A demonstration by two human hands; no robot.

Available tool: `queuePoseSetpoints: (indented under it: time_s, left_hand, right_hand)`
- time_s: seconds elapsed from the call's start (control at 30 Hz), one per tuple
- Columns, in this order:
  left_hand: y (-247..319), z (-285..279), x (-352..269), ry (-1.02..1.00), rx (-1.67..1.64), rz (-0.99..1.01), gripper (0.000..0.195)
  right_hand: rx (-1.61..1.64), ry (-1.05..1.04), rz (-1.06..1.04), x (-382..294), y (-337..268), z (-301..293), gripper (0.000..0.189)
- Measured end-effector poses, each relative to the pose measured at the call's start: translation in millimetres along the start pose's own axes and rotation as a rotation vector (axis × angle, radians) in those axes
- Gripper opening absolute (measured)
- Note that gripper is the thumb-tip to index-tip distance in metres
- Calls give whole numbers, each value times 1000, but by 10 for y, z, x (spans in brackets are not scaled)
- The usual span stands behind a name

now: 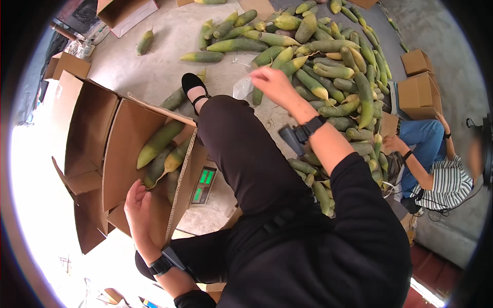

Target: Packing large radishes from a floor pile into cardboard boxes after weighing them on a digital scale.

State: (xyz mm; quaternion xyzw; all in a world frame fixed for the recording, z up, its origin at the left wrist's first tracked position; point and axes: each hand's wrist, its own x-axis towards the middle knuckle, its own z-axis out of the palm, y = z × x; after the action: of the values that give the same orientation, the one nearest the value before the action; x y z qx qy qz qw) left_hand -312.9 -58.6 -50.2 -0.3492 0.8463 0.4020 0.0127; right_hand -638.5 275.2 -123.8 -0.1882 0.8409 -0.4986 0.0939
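Observation:
My left hand (139, 210) is at the open cardboard box (123, 142), its fingers loosely bent close to the root tip of a green radish (175, 158); I see nothing held in it. Several green radishes lie inside this box, one large one (160, 142) along its far side. Over the near edge of a big heap of green radishes (335, 73) hovers my right hand (271, 84), slightly blurred, with fingers curled in. Whether it pinches anything is not clear. Just beside its fingertips is a piece of clear plastic (242, 88).
A scale display (203, 186) with green digits sits beside the box. Other open cartons (90, 127) stand to the left. Loose radishes (202, 57) lie on the concrete floor. At the right a person in a striped shirt (443, 183) sits by the heap, near stacked boxes (420, 94).

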Motion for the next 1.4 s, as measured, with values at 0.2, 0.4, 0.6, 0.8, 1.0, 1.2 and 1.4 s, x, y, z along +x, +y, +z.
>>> queuePoseSetpoints:
  time_s: [0.2, 0.4, 0.6, 0.8, 1.0, 1.2, 1.4]
  left_hand:
    - [18, 42, 7, -9, 20, -7, 44]
    - [-19, -9, -28, 11, 80, -21, 42]
    - [29, 39, -10, -22, 58, -52, 41]
    - [-58, 61, -34, 0, 49, -46, 41]
    - [-100, 2, -83, 31, 79, -18, 40]
    - [-25, -44, -63, 68, 43, 82, 39]
    - [-19, -180, -85, 223, -90, 102, 36]
  right_hand:
    - [-647, -240, 324, -1258, 1479, -658, 23]
    - [-1184, -597, 660, -2198, 1385, -1073, 38]
    - [-1394, -502, 526, -2316, 1561, -1024, 24]
    - [-1497, -548, 367, -2502, 1704, -920, 15]
    - [-1472, -489, 288, -2545, 1889, -877, 15]
    - [-1483, -721, 284, -2441, 1722, -1003, 24]
    - [-1145, -402, 396, -1998, 1295, -1243, 49]
